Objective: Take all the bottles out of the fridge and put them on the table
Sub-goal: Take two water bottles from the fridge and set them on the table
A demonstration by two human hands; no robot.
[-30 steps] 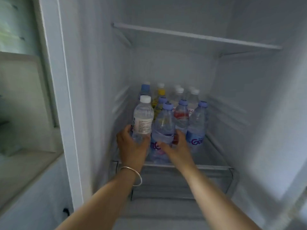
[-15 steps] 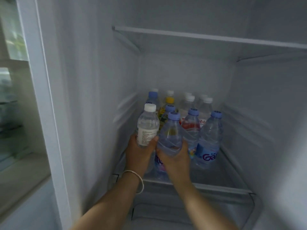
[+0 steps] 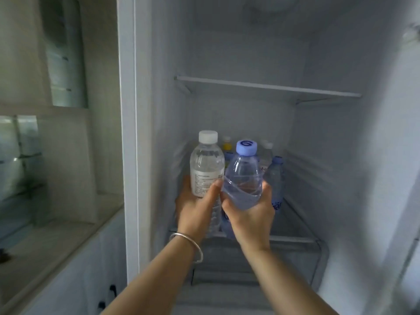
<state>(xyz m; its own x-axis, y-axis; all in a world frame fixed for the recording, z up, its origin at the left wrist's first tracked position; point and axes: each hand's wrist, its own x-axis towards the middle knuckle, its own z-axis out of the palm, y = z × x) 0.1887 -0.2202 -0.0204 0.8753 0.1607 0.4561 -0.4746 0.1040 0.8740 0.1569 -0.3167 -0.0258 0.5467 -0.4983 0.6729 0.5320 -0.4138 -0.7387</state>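
Bottles (image 3: 273, 176) left on the fridge shelf (image 3: 293, 226) were mostly hidden behind the two held up in front; only a yellow cap, pale caps and one blue-capped bottle peeked out. Left hand (image 3: 196, 209), bracelet (image 3: 188, 245) on its wrist, wrapped a white-capped bottle (image 3: 205, 164); right hand (image 3: 250, 214) wrapped a blue-capped bottle (image 3: 244, 176). Both bottles, standing among the others a second earlier, were now lifted clear of the shelf.
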